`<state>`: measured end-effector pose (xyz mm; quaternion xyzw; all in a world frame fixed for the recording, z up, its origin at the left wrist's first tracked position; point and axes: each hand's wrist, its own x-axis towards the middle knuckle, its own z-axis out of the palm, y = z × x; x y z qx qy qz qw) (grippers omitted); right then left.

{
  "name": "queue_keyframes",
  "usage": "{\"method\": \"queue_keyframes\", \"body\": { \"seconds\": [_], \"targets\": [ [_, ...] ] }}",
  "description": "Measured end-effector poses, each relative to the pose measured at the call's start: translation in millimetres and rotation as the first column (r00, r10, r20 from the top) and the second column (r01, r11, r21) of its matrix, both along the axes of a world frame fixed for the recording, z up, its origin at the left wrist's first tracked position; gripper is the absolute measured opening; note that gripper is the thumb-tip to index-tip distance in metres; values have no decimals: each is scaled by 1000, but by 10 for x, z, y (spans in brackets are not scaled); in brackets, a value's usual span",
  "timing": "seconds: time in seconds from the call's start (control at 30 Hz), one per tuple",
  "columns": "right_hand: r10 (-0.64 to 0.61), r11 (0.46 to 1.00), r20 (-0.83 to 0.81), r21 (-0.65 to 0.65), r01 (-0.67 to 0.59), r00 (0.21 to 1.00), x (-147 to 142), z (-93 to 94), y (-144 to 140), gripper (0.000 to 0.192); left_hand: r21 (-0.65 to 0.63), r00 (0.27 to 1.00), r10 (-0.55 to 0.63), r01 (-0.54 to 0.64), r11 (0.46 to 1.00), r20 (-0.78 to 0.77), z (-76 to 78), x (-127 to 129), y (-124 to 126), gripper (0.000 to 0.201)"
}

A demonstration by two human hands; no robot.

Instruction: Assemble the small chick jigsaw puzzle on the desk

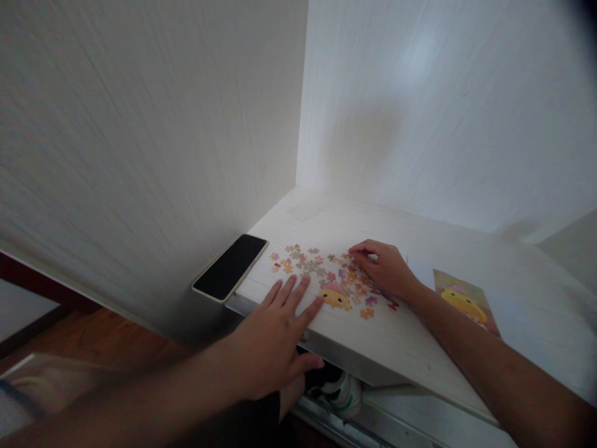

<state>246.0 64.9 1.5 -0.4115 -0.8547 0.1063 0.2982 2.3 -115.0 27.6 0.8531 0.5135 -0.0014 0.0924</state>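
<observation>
Leaning over the white desk (420, 336), the person has the left hand (275, 339) spread flat at the near edge, fingers open, thumb hooked under the lip, gripping nothing. Its fingertips touch the small joined patch with the yellow duck (334, 297). The right hand (385, 267) rests curled on the far right side of the loose puzzle pieces (321, 274); whether it pinches a piece I cannot tell, since the fingers hide it.

The risk, to my eye, lies at that near edge: the scatter sits close to it, and a sweep of either forearm could push pieces off onto the floor. The phone (231, 266) to the left overhangs the corner and looks easy to knock off.

The scatter's long axis runs left to right, roughly along the desk edge. The reference picture (466, 302) lies to the right, just beside the right forearm.
</observation>
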Motion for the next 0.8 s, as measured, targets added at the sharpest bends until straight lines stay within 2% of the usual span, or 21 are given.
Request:
{"method": "queue_keyframes", "body": {
  "seconds": [0.23,0.4,0.8],
  "targets": [
    [-17,1000,-14,-1,17,1000,-3,-5,8,18,23,997,47,-45,999,-57,80,-84,24,84],
    [-4,1000,-12,8,4,1000,0,-6,4,17,91,993,99,-92,992,-68,66,-148,63,83],
    [-14,1000,-21,8,15,1000,9,-4,13,18,72,996,57,-52,996,-70,95,-139,20,78]
  ]
}}
